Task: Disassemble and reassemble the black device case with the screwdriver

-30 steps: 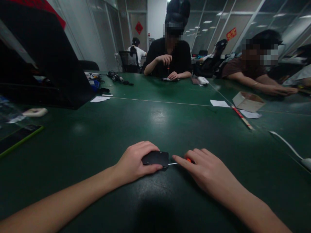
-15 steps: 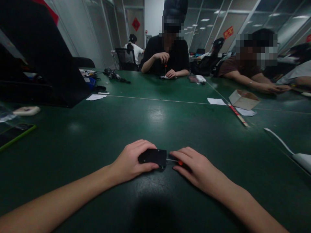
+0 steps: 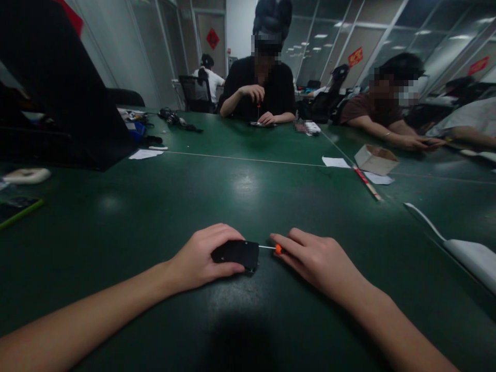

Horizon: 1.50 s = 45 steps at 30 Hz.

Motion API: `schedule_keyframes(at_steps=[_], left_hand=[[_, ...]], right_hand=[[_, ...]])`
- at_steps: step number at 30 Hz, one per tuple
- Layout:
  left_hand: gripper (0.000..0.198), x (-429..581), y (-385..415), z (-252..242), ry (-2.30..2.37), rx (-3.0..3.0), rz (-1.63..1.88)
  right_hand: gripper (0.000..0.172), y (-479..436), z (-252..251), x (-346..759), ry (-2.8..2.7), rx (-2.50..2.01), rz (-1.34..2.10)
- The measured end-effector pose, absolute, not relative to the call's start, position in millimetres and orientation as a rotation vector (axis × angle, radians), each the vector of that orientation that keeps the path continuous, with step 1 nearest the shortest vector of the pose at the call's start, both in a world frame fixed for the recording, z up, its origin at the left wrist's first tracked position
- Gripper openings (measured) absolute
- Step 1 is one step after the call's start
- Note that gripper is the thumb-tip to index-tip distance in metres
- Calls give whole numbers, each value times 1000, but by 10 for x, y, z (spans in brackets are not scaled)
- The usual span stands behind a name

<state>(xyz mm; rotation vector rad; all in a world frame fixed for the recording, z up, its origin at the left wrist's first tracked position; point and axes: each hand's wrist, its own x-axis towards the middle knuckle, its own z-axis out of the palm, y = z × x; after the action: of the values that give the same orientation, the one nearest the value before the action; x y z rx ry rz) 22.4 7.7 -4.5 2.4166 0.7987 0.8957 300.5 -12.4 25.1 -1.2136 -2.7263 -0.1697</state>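
Observation:
My left hand [image 3: 199, 256] is closed around a small flat black device [image 3: 235, 253] that lies on the green table [image 3: 248, 201]. My right hand [image 3: 313, 258] grips a small screwdriver [image 3: 271, 248] with an orange handle. Its thin metal shaft lies nearly level and points left, with the tip at the device's right edge. Most of the handle is hidden under my fingers.
A cardboard box [image 3: 375, 159], paper slips and a red stick [image 3: 366, 182] lie at the right. A black open case [image 3: 58, 103] stands at the left, with a phone [image 3: 17, 211] near it. A person in black [image 3: 258, 93] works opposite with a screwdriver. Another person's arms [image 3: 391, 134] rest at the far right.
The screwdriver first slid in against the device's right edge, then drew back a little so more shaft shows. My left hand kept its hold. The view drifted to the right.

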Motion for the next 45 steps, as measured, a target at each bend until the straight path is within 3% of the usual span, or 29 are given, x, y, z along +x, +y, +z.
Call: schedule_keyframes(at_steps=[9, 21, 27, 34, 41, 45], left_hand=[[48, 231, 66, -86, 666, 2515, 923], [50, 241, 69, -114, 603, 2548, 947], [48, 234, 66, -103, 625, 2505, 969], [46, 226, 54, -67, 648, 2506, 965], [47, 242, 39, -54, 657, 2510, 980], [49, 238, 28, -68, 673, 2553, 1014]], right_hand=[[23, -238, 162, 2759, -2596, -1125, -404], [19, -173, 11, 2696, -2558, -1227, 137], [19, -145, 42, 2749, -2616, -1296, 62], [40, -40, 106, 2969, -2439, -1550, 103], [19, 60, 84, 3053, -2246, -1532, 175], [20, 61, 94, 3054, -2272, -1574, 70]])
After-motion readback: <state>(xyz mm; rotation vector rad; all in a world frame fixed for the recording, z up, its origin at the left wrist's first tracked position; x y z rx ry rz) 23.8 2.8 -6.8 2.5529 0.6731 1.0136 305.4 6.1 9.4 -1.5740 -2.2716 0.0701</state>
